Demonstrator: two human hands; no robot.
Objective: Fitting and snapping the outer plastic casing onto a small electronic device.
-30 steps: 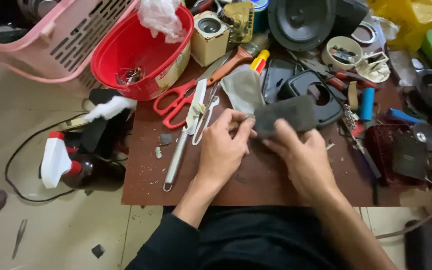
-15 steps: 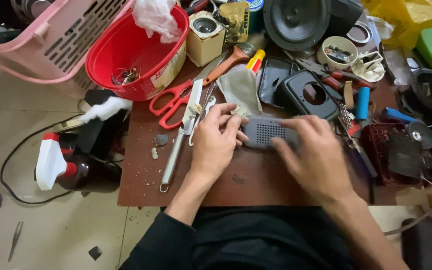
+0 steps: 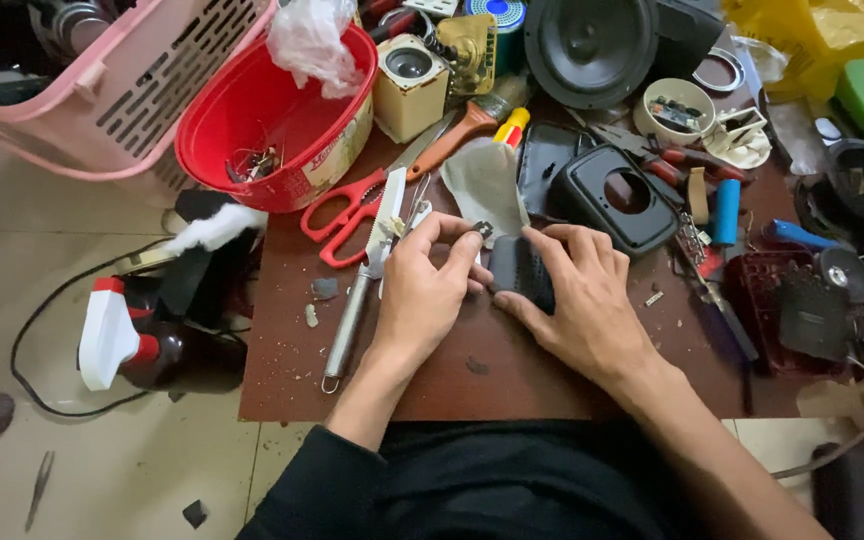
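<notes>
Near the middle of the brown table (image 3: 512, 385), the right hand (image 3: 582, 305) grips a dark speaker grille (image 3: 520, 272); the left hand (image 3: 422, 290) pinches a small part (image 3: 483, 230) at its far edge. Best held flat, steady.

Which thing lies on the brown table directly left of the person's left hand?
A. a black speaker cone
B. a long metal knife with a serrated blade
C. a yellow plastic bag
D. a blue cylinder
B: the long metal knife lies lengthwise just beside the left hand on the table, while the blue cylinder and the speaker cone sit farther right and back.
</notes>
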